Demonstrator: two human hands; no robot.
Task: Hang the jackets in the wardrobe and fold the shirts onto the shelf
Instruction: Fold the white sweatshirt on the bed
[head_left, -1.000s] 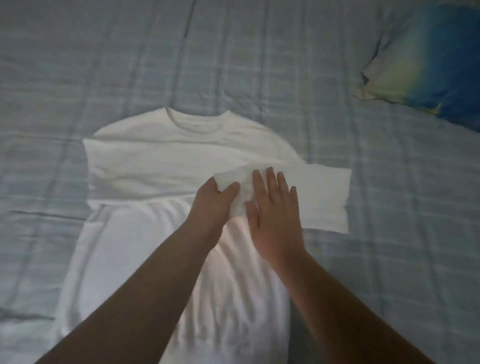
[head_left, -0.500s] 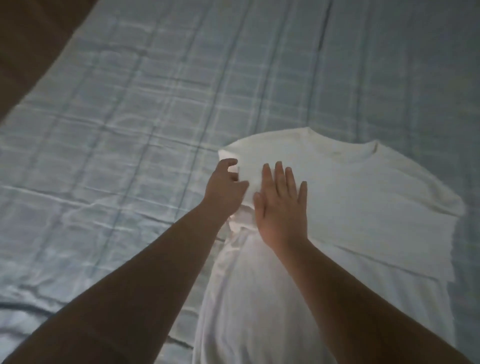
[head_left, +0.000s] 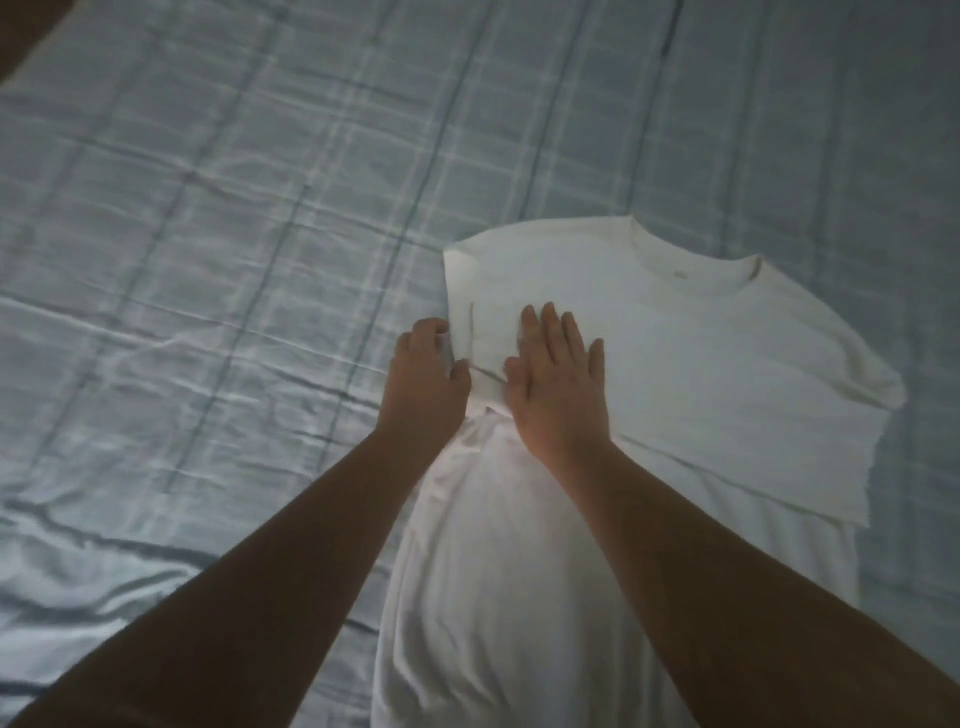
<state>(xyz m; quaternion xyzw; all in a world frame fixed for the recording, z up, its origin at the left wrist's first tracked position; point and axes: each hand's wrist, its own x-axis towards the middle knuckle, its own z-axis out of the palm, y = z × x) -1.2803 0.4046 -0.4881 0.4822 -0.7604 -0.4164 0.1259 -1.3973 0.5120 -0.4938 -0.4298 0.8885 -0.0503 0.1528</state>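
Since half a second ago both hands have slid a little further up the chest of the garment, and the view has drawn in closer; a second back they were pressing a sleeve folded over from the opposite side, with a blue and green pillow then in sight at the far corner.

Nearest the camera, two bare forearms run in from the bottom edge, their elbows cut off; between them the lower body of the white short-sleeved cotton T-shirt (head_left: 675, 332) runs out of frame, so its hem is hidden; dim light washes out the cloth's detail.

Further up, the left hand (head_left: 423, 382) curls at the shirt's folded left edge, fingers bent together and thumb touching the cloth; whether it pinches the fabric or only rests against it cannot be told.

Just beside it, the right hand (head_left: 558, 384) lies flat, palm down on the chest, fingers straight and slightly spread, holding nothing.

Beyond the fingertips, the folded-in sleeve panel and round neckline lie flat on the pale blue checked bedsheet (head_left: 234, 234); its right sleeve sticks out sideways.
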